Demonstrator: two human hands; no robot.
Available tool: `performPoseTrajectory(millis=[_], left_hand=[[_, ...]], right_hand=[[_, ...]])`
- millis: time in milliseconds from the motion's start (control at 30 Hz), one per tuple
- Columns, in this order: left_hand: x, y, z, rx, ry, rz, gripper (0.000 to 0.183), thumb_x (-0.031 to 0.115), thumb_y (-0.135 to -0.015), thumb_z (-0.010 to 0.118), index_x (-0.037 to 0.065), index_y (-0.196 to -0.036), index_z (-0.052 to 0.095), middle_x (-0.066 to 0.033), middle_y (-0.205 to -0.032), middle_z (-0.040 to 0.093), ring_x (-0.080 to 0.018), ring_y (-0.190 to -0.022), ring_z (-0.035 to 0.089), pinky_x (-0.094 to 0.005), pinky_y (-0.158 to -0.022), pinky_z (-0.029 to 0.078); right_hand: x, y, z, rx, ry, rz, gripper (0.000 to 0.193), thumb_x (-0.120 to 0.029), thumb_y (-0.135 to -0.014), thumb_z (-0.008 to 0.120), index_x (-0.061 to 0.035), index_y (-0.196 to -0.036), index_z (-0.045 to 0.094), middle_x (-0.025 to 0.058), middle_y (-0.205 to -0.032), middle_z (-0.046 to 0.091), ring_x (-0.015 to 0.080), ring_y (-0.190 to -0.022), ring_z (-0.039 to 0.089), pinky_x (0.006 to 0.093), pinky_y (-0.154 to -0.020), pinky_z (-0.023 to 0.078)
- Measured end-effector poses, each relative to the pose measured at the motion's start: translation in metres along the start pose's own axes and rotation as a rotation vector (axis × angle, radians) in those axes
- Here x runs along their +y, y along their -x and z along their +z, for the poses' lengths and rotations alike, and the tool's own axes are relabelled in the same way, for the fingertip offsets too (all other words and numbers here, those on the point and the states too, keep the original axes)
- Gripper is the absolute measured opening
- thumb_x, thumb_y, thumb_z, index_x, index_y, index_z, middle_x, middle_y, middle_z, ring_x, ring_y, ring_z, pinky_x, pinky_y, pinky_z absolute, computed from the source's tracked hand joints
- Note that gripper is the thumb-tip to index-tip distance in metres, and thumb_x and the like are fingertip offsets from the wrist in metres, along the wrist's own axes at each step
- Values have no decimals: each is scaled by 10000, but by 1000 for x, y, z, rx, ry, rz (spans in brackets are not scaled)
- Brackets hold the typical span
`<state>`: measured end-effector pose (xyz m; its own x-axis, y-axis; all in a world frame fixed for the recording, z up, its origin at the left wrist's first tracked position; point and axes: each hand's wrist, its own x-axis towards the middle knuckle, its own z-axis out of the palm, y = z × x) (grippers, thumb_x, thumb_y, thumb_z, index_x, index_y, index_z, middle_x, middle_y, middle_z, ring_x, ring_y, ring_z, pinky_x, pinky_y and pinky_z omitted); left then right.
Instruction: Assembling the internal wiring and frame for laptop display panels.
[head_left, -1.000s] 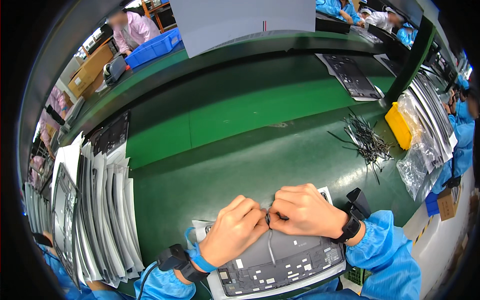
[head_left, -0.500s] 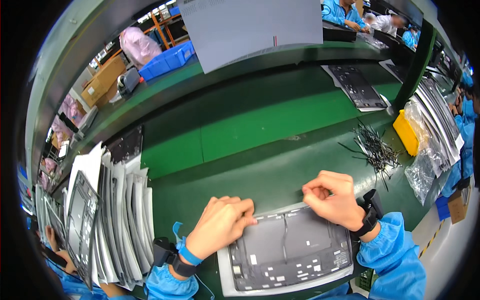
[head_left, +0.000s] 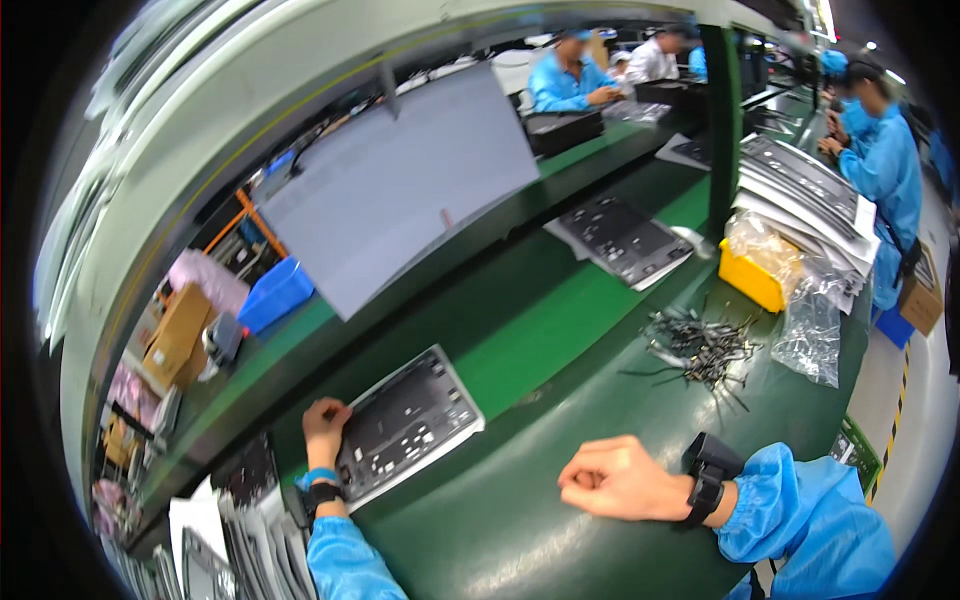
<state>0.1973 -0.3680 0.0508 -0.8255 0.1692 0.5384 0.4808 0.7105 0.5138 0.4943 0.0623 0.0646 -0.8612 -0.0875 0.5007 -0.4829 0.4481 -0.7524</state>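
Note:
A thin black panel (head_left: pixel 402 412) dotted with small white patches lies on a white backing sheet at the back left of the green bench. My left hand (head_left: pixel 325 428) is at the panel's left edge, its fingers curled against that edge. Off to the right, my right hand (head_left: pixel 622 480) hovers over the bench with curled fingers; whatever it may hold is hidden. Beyond it lies a loose heap of thin black strips (head_left: pixel 700 350). Both wrists carry black straps, and the left also has a blue band.
Stacked panels and white sheets stand at the lower left (head_left: pixel 262 545) and far right (head_left: pixel 800 195). Another black panel (head_left: pixel 625 240) lies at the back. A yellow bin (head_left: pixel 750 277) and clear plastic bag (head_left: pixel 808 335) flank the strips. A co-worker (head_left: pixel 880 160) stands at right.
The panel and its sheet have gone from in front of me to the back left, along with my left hand. My right hand has come off the panel area, still curled. The view has turned.

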Motion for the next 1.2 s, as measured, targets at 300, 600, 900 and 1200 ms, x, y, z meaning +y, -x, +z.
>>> performPoseTrajectory(millis=[300, 600, 900, 1200], left_hand=[[-53, -29, 12, 128, 30, 7, 151, 28, -725, 808, -7, -754, 665, -90, -675, 626, -190, -652, 616, -325, -651, 492], [148, -13, 88, 325, 79, 273, 81, -2, -763, 616, 20, -688, 637, -111, -695, 587, -317, -732, 598, -454, -744, 475], [346, -16, 254, -163, -273, 174, 385, 301, -871, 550, -10, -714, 713, -244, -784, 720, -452, -742, 689, -514, -821, 490], [369, -88, 340, -195, -418, -195, 555, 462, -934, 557, -7, -1188, 712, -248, -1321, 625, -426, -1230, 571, -597, -1027, 423]], right_hand=[[-5, 2, 11, -5, -52, 52, 131, -165, -800, 719, -58, -740, 672, 126, -722, 654, 305, -668, 670, 408, -599, 536], [-16, 2, 14, -22, -33, -12, 178, -191, -793, 698, -39, -701, 690, 165, -700, 690, 375, -650, 679, 470, -599, 525], [-26, 18, 24, -55, -200, -125, 246, -175, -809, 647, -27, -628, 571, 219, -620, 590, 434, -573, 600, 510, -527, 447], [-23, 16, 22, 124, -202, -68, 246, -144, -831, 644, -55, -648, 505, 185, -580, 517, 407, -536, 555, 488, -505, 423]])
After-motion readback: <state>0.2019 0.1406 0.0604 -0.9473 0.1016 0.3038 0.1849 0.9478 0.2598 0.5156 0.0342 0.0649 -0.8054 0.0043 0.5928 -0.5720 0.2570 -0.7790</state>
